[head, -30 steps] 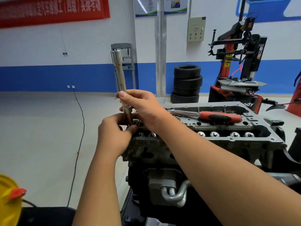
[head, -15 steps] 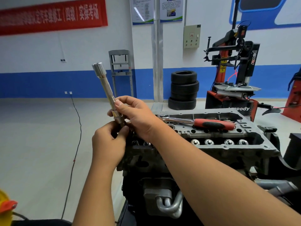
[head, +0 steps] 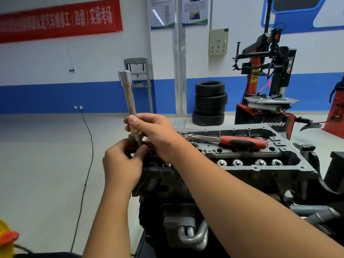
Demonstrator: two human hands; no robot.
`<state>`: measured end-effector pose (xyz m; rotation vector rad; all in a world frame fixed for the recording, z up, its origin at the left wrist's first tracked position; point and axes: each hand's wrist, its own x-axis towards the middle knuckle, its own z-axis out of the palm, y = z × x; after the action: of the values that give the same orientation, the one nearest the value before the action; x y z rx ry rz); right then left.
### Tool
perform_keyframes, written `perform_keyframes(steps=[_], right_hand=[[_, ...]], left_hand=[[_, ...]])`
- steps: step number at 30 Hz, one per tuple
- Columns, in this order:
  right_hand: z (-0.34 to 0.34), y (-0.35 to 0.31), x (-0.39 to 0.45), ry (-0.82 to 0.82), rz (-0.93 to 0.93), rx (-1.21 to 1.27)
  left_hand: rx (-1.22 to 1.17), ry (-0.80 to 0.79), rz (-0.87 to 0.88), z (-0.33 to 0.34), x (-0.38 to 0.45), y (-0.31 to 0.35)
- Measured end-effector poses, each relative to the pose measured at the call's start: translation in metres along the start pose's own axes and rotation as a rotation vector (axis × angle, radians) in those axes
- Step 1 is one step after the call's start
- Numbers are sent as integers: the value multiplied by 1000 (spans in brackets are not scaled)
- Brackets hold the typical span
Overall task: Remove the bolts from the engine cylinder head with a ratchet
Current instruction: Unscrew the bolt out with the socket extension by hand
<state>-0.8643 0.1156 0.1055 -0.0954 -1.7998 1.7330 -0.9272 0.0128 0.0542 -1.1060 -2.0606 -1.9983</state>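
A grey engine cylinder head sits in front of me on a dark engine block. My right hand grips a long silver extension bar near its lower end; the bar stands almost upright over the head's left end. My left hand pinches the bar's lower tip, where a socket or bolt is hidden by my fingers. A ratchet with a red and black handle lies flat on top of the head, untouched.
A stack of black tyres and a red tyre-changing machine stand behind the engine. A black cable runs along the floor on the left. A yellow container is at the bottom left corner.
The extension bar tilted left half a second ago and now stands nearly upright again. Both hands stay at its lower end over the head's left end. The ratchet has not moved.
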Motion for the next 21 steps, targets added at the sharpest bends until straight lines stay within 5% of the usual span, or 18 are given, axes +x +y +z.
perform_keyframes(steps=[3,9,16,21], right_hand=[[0,0,-2,-51,19,-27],[-2,-3,-2,-19,22,13],[-1,-3,-2,-28,34,10],[0,-6,-4,-31,35,-2]], left_hand=[[41,110,22,2,-2,0],[-68,-40,-19,1,-1,-2],[-12,92,1,2,-5,3],[-135,-70,-80,0,-4,2]])
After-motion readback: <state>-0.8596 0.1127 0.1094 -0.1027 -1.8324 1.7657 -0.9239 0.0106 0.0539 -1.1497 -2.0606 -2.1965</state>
